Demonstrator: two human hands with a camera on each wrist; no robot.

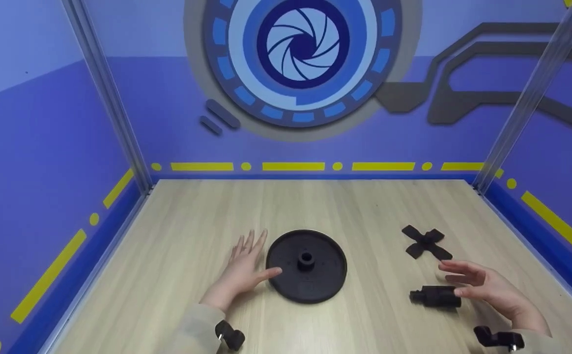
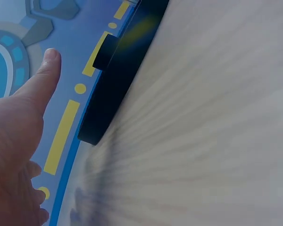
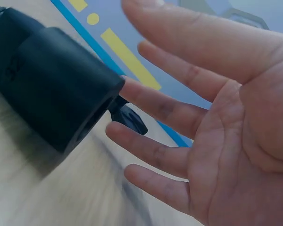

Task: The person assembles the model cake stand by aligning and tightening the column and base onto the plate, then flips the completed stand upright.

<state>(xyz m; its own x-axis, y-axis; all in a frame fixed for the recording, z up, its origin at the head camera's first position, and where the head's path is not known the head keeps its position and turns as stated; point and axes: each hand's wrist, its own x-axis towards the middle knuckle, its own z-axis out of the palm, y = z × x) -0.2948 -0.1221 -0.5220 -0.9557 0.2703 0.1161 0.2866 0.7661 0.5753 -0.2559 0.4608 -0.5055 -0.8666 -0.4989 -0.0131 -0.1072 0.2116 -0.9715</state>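
Note:
A round black disc [image 1: 307, 278] with a raised, hollow hub lies flat at the middle of the table. Just left of it is my left hand [image 1: 244, 269], fingers spread and thumb reaching to the disc's rim. In the left wrist view the thumb points up, apart from the edge-on disc [image 2: 125, 80]. My right hand [image 1: 487, 290] is at the right end of a black stepped cylinder [image 1: 438, 296] lying on its side. In the right wrist view its relaxed fingers [image 3: 153, 148] are extended beside the hollow end of the cylinder [image 3: 61, 84], not wrapped around it.
Beyond the right hand lies a black four-bladed cross [image 1: 425, 239], its nearest blade close to the fingertips. Blue printed panels [image 1: 168, 113] and metal posts [image 1: 114, 108] enclose the wooden table [image 1: 364, 211] at the back and sides.

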